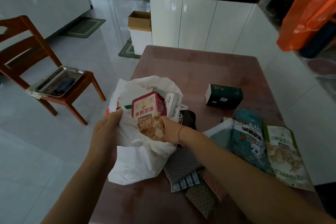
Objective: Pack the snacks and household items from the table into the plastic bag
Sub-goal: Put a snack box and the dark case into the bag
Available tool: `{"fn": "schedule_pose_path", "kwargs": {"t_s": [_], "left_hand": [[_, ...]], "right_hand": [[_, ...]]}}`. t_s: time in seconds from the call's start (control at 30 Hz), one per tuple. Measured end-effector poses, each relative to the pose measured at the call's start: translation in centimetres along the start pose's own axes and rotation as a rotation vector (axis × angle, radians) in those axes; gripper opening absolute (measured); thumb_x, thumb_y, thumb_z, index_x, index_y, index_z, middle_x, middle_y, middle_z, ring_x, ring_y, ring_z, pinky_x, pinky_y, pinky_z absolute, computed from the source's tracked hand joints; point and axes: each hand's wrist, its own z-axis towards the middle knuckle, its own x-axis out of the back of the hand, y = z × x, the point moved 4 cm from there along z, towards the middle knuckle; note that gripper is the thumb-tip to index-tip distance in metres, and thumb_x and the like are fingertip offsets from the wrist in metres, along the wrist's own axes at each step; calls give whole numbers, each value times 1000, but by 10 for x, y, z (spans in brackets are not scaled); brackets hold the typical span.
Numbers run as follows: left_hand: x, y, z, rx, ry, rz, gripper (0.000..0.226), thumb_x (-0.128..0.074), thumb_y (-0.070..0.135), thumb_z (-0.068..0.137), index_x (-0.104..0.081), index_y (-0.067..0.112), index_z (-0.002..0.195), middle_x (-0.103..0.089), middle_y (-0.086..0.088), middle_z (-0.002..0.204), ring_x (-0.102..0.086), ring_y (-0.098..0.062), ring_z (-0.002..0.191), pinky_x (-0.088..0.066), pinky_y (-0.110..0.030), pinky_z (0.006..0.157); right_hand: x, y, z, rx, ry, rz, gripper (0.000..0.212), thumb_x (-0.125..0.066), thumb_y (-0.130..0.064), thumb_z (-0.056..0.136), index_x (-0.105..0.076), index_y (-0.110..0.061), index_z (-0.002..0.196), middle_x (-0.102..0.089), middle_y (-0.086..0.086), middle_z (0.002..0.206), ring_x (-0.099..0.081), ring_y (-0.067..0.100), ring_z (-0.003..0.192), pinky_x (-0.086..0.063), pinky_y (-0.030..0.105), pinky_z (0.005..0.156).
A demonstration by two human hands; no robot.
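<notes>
A white plastic bag [138, 158] stands open at the table's left edge. My left hand [107, 129] grips its near rim and holds the mouth apart. My right hand [169, 131] holds a maroon snack pouch [148, 114] by its lower end, its top pointing into the bag's mouth. A white box [171, 103] sits inside the bag. On the table lie a dark green box [224, 96], a teal snack pouch [249, 138], a green snack pouch [285, 154], and several cleaning cloths [192, 178].
The pink table [190, 67] has free surface at the back. A wooden chair [36, 63] with a metal tray [60, 82] stands left. White cabinets [198, 23], a cardboard box [139, 21] and an orange bag [307, 22] lie beyond.
</notes>
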Motion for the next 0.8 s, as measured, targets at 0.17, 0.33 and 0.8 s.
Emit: {"fn": "schedule_pose_path", "kwargs": {"t_s": [0.17, 0.33, 0.8], "left_hand": [[-8, 1, -1, -24, -27, 28, 27, -51, 30, 94, -56, 16, 117, -67, -6, 113, -65, -29, 102, -54, -45, 88], [0, 9, 4, -95, 4, 61, 10, -52, 24, 93, -61, 22, 96, -69, -4, 104, -67, -24, 93, -54, -42, 83], [6, 9, 13, -123, 57, 28, 7, -53, 20, 90, -59, 22, 91, -69, -3, 102, -66, -27, 99, -52, -45, 87]], "right_hand": [[22, 1, -10, -105, -150, -281, 63, -53, -38, 91, -29, -10, 143, -36, 15, 147, -40, 33, 132, -33, 43, 110], [104, 45, -36, -81, 550, 564, 17, -54, -14, 92, -60, -9, 107, -65, 7, 84, -63, 18, 70, -56, 31, 70], [-47, 105, -32, -523, 112, -91, 117, -71, -67, 62, -12, -19, 152, 1, 11, 159, -11, 32, 146, -22, 43, 118]]}}
